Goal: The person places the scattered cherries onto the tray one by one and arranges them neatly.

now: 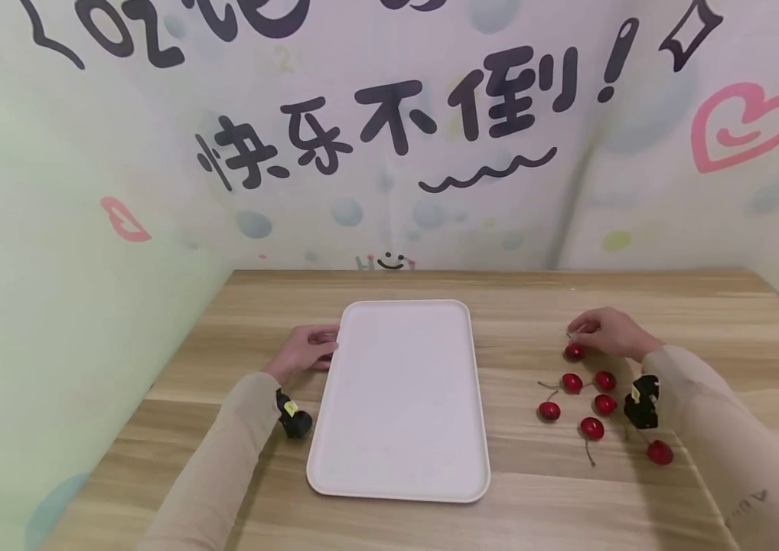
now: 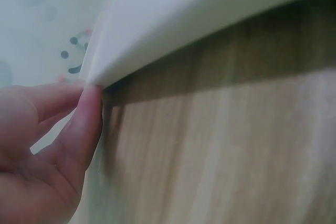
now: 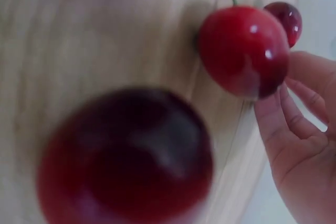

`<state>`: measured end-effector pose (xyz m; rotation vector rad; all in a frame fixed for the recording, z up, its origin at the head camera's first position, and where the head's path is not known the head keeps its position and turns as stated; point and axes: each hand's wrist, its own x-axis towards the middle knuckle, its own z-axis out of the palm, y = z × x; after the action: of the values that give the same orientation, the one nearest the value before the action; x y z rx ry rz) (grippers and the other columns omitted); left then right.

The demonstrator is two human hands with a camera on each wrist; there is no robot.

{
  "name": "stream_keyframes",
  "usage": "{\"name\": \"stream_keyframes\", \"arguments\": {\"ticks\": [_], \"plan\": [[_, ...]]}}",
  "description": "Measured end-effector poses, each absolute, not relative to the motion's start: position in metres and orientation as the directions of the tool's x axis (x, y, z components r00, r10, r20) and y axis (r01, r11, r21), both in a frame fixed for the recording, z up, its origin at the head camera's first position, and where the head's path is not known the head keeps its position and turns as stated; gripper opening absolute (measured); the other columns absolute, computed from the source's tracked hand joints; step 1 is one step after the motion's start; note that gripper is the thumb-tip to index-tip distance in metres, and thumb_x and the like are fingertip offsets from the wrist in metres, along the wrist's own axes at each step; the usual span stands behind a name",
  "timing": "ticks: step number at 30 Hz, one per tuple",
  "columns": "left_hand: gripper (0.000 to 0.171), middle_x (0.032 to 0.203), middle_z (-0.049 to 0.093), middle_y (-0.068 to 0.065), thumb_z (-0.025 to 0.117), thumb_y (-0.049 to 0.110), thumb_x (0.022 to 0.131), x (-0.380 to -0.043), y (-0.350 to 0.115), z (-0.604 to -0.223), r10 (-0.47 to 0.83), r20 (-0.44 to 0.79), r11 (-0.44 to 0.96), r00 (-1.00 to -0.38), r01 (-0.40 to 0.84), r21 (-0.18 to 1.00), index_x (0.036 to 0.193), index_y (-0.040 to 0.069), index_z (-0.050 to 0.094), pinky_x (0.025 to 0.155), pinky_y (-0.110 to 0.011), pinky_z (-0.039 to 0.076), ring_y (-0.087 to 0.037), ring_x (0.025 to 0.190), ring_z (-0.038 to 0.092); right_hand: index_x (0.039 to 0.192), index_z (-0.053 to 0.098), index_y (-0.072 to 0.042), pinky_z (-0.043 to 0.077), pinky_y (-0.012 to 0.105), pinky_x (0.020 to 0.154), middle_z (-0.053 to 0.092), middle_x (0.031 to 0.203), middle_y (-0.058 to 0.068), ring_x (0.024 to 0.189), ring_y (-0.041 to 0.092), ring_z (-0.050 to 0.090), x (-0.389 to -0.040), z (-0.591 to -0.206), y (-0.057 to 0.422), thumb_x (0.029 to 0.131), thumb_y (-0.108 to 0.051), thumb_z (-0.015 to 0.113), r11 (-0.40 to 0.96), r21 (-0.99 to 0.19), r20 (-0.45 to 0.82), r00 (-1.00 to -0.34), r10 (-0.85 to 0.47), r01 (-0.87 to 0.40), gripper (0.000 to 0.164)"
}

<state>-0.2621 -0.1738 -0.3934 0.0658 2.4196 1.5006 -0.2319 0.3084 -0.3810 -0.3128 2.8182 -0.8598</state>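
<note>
A white rectangular tray (image 1: 399, 398) lies on the wooden table. My left hand (image 1: 307, 350) is at its left side; in the left wrist view the thumb and a finger pinch the tray's rim (image 2: 97, 72). Over on the right, my right hand (image 1: 610, 333) has its fingertips together at the stem of a red cherry (image 1: 574, 351), the farthest back of the group. That cherry (image 3: 286, 22) shows partly in the right wrist view, beyond a nearer cherry (image 3: 244, 51) that hides the fingertips.
Several more stemmed cherries lie loosely on the table (image 1: 520, 497) right of the tray, among them one cherry (image 1: 592, 428) toward the front and another cherry (image 1: 660, 452) beside the right sleeve. A patterned wall (image 1: 389, 222) with lettering stands behind the table.
</note>
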Motion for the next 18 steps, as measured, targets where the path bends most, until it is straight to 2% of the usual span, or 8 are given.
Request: {"name": "stream_keyframes", "arguments": {"ticks": [9, 18], "plan": [[0.042, 0.112, 0.052, -0.022, 0.056, 0.003, 0.086, -0.2631, -0.1741, -0.3939, 0.186, -0.236, 0.429, -0.954, -0.137, 0.893, 0.126, -0.002, 0.046, 0.063, -0.027, 0.054, -0.013, 0.073, 0.058, 0.101, 0.059, 0.008, 0.049, 0.028, 0.064, 0.061, 0.083, 0.009, 0.074, 0.018, 0.055, -0.2331, -0.3826, 0.3095, 0.083, -0.011, 0.061, 0.771, -0.626, -0.14, -0.956, -0.259, -0.117, 0.026], [0.043, 0.113, 0.051, -0.022, 0.056, 0.004, 0.086, -0.2632, -0.1736, -0.3935, 0.185, -0.252, 0.428, -0.95, -0.153, 0.891, 0.127, 0.0, 0.045, 0.065, -0.027, 0.054, -0.013, 0.074, 0.059, 0.103, 0.056, 0.01, 0.053, 0.031, 0.068, 0.062, 0.084, 0.011, 0.075, 0.018, 0.057, -0.2341, -0.3829, 0.3104, 0.083, -0.004, 0.059, 0.733, -0.674, -0.17, -0.946, -0.275, -0.092, 0.025]]}}
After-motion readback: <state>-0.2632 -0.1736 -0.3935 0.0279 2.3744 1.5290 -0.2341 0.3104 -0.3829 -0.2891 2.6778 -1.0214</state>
